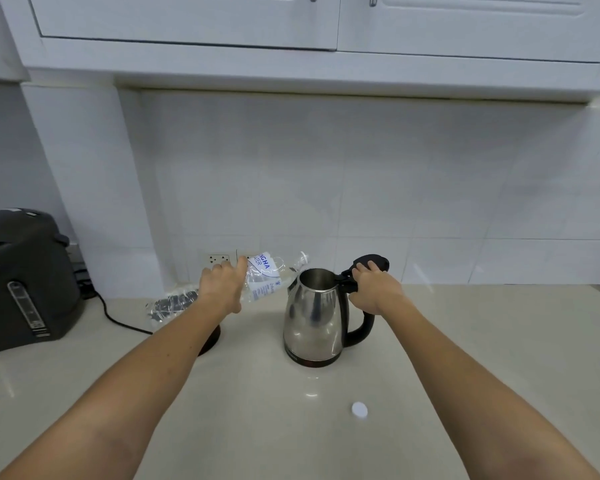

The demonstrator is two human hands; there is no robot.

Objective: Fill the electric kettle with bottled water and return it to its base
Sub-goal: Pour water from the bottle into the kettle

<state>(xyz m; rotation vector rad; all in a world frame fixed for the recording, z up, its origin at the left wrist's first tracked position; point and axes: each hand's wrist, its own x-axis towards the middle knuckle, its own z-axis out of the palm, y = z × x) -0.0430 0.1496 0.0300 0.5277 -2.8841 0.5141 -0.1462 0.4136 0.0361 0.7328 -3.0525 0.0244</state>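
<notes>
A steel electric kettle (312,320) with a black handle stands on the counter, its black lid (373,262) flipped up. My right hand (374,291) grips the top of the handle, fingers on the lid. My left hand (222,287) holds a clear plastic water bottle (267,277) with a white and blue label, tilted nearly level, its uncapped mouth (303,258) just left of and above the kettle's opening. The dark round kettle base (212,337) lies under my left forearm, mostly hidden. The white bottle cap (359,409) lies on the counter in front of the kettle.
A dark hot-water dispenser (25,282) stands at the far left, its black cord (118,317) running toward the base. Crumpled clear plastic (172,304) lies behind my left arm. A wall socket (218,259) sits on the tiled backsplash. The beige counter (291,427) stretches toward me.
</notes>
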